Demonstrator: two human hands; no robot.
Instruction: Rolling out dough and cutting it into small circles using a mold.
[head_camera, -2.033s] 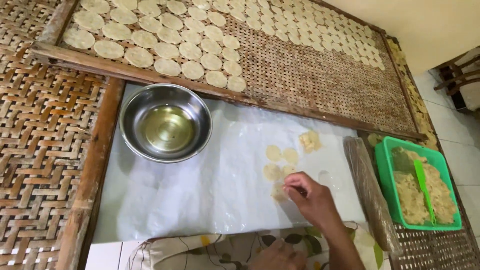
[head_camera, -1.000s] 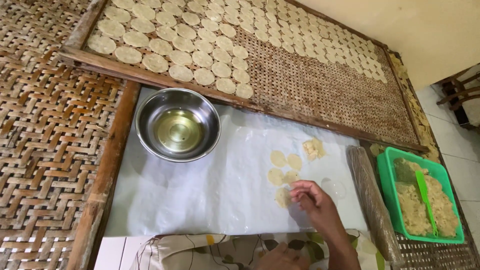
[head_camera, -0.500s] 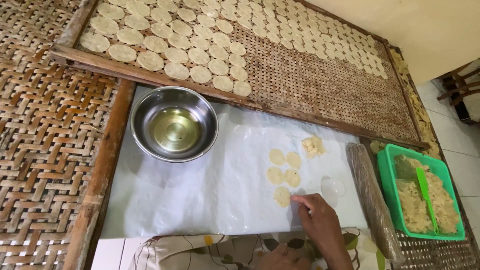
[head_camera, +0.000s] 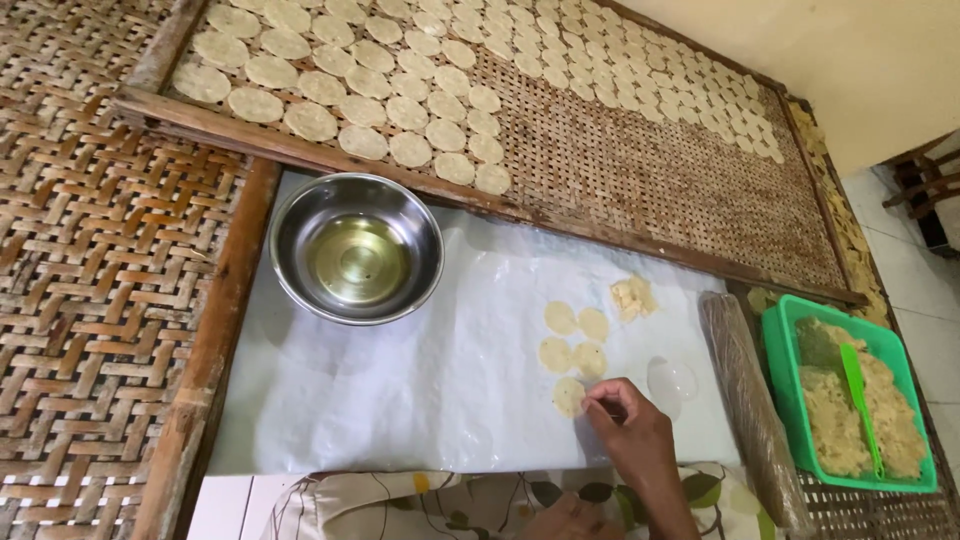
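Dough discs (head_camera: 573, 345) lie in a small cluster on the white sheet (head_camera: 430, 390), right of the steel bowl (head_camera: 356, 248) of oil. The right hand (head_camera: 628, 425) reaches in from the near edge — fingertips (head_camera: 592, 402) pinched on the edge of the nearest disc (head_camera: 568, 396). The left hand (head_camera: 570, 520) barely shows at the near edge; I cannot tell how open it is. A dough lump (head_camera: 633, 296) sits just beyond the cluster, and a green tub (head_camera: 780, 350) of dough stands far right — the long woven rack (head_camera: 640, 180) behind holds rows of discs.

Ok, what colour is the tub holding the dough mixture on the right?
Bright green tub, with a green spatula resting in it; the head view shows it.
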